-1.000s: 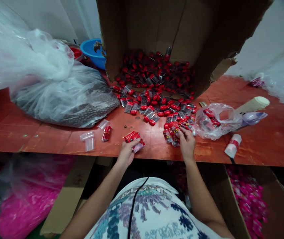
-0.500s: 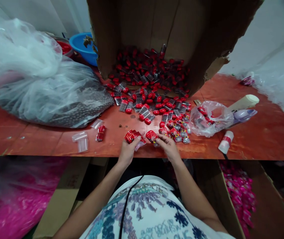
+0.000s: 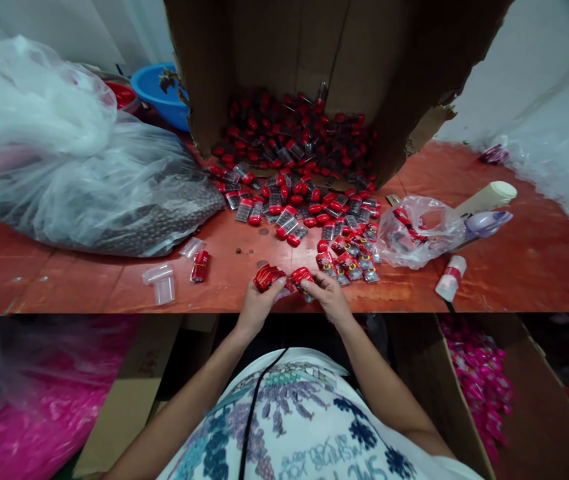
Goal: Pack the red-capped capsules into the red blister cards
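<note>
My left hand (image 3: 256, 308) is closed round a small stack of red packets (image 3: 267, 277) at the near edge of the red table (image 3: 64, 283). My right hand (image 3: 331, 298) pinches another red packet (image 3: 301, 277) right beside that stack, almost touching it. A loose heap of red-capped packets (image 3: 314, 213) spills from a tipped cardboard box (image 3: 284, 60) toward my hands. Several packets (image 3: 347, 265) lie just right of my right hand.
A big clear bag of dark beads (image 3: 114, 200) fills the table's left. A lone red packet (image 3: 199, 265) and clear caps (image 3: 162, 283) lie left of my hands. A small plastic bag (image 3: 417, 230), a cream tube (image 3: 487, 198) and a white roll (image 3: 449, 279) sit right. Pink-filled bags and boxes stand below.
My right hand left the pile on the right with a red packet and brought it leftward up to the stack held in my left hand. The left hand stayed nearly still.
</note>
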Available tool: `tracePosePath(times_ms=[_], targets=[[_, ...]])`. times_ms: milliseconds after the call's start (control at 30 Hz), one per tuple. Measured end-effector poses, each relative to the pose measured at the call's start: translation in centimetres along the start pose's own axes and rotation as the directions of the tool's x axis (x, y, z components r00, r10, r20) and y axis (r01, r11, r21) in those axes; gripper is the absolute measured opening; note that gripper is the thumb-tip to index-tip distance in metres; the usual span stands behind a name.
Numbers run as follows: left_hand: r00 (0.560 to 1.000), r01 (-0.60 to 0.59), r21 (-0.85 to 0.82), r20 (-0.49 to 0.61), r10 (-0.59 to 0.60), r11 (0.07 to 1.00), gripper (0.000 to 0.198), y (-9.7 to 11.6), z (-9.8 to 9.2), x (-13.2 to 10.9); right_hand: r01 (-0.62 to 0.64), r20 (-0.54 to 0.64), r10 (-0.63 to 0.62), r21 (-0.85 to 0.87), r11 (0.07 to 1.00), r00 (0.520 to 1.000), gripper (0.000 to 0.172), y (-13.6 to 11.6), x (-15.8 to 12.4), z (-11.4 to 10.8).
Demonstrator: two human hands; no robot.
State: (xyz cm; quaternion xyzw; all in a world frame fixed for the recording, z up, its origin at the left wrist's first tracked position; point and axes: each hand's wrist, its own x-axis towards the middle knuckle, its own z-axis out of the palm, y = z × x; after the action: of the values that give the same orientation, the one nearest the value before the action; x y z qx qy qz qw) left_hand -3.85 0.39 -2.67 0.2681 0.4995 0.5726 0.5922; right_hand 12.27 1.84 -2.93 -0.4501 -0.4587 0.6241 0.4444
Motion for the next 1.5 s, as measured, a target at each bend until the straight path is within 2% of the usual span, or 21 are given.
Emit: tracePosePath(times_ms=[167, 267, 367, 433, 600, 700, 800, 867, 933, 1000, 1067, 1133, 1233, 1300, 1367, 1433, 1500], targets=[[0.999, -0.036, 0.081, -0.011, 0.037, 0.996, 0.026, 0.2, -0.2, 0.3, 0.041, 0.057, -0.035, -0.111, 0.993, 0.998, 0.035, 0.5, -0.1, -0.1], [0.994, -0.09, 0.175, 0.077, 0.078, 0.98, 0.029, 0.9, -0.1, 0.2, 0.046, 0.072, -0.035, -0.149, 0.988, 0.997, 0.038, 0.6, -0.1, -0.3], [0.98, -0.131, 0.225, 0.178, 0.091, 0.965, 0.04, 1.3, 0.0, 0.1, 0.059, 0.09, -0.045, -0.158, 0.986, 0.995, 0.039, 0.3, -0.2, -0.4], [0.977, -0.145, 0.248, 0.189, 0.099, 0.958, 0.043, 1.3, -0.1, 0.2, 0.073, 0.093, -0.058, -0.162, 0.984, 0.994, 0.039, 0.2, -0.4, -0.4], [0.98, -0.164, 0.291, 0.154, 0.124, 0.943, 0.032, 0.8, -0.5, 0.6, 0.093, 0.174, -0.062, -0.178, 0.98, 0.983, 0.04, 0.0, -0.7, -0.4], [0.968, -0.208, 0.315, 0.2, 0.15, 0.926, 0.029, 0.9, -0.4, 0.7, 0.118, 0.214, -0.075, -0.197, 0.973, 0.974, 0.039, -0.4, -0.9, -0.6], [0.954, -0.227, 0.35, 0.268, 0.135, 0.909, 0.036, 1.1, -0.2, 0.8, 0.138, 0.246, -0.083, -0.215, 0.967, 0.966, 0.039, -0.9, -1.1, -1.1], [0.951, -0.216, 0.376, 0.289, 0.107, 0.901, 0.034, 1.0, 0.0, 0.9, 0.108, 0.263, -0.054, -0.196, 0.975, 0.963, 0.041, -1.0, -1.3, -1.5], [0.954, -0.194, 0.38, 0.289, 0.083, 0.904, 0.027, 0.6, 0.3, 1.0, 0.04, 0.253, 0.001, -0.156, 0.987, 0.968, 0.051, -0.8, -1.5, -1.9], [0.953, -0.186, 0.38, 0.295, 0.072, 0.906, 0.022, 0.0, 0.6, 1.0, -0.015, 0.208, 0.044, -0.135, 0.991, 0.977, 0.068, -0.3, -1.8, -2.2], [0.948, -0.187, 0.386, 0.313, 0.062, 0.903, 0.019, -0.6, 1.1, 0.8, -0.021, 0.154, 0.044, -0.149, 0.989, 0.987, 0.078, 0.3, -2.1, -2.5], [0.942, -0.181, 0.398, 0.333, 0.042, 0.899, 0.017, -1.2, 1.6, 0.6, 0.0, 0.119, 0.022, -0.181, 0.983, 0.993, 0.078, 0.8, -2.4, -2.9], [0.94, -0.146, 0.416, 0.342, -0.005, 0.898, 0.019, -2.0, 2.6, 0.6, 0.016, 0.113, 0.014, -0.257, 0.966, 0.993, 0.066, 0.6, -2.5, -4.3], [0.957, -0.111, 0.396, 0.291, -0.009, 0.912, 0.023, -2.5, 3.3, 1.1, 0.041, 0.045, -0.026, -0.374, 0.926, 0.999, 0.049, -0.5, -2.1, -5.9], [0.977, -0.099, 0.349, 0.212, 0.025, 0.932, 0.027, -2.8, 4.1, 1.9, 0.082, -0.108, -0.167, -0.546, 0.834, 0.98, 0.032, -2.0, -1.1, -8.0], [0.981, -0.135, 0.354, 0.178, 0.075, 0.926, 0.028, -2.9, 4.9, 2.9, 0.127, -0.201, -0.389, -0.73, 0.671, 0.899, 0.022, -3.6, 0.5, -10.4], [0.975, -0.202, 0.448, 0.175, 0.137, 0.871, 0.028, -3.0, 5.9, 3.8, 0.166, -0.156, -0.52, -0.838, 0.519, 0.84, 0.024, -4.6, 2.4, -12.6]])
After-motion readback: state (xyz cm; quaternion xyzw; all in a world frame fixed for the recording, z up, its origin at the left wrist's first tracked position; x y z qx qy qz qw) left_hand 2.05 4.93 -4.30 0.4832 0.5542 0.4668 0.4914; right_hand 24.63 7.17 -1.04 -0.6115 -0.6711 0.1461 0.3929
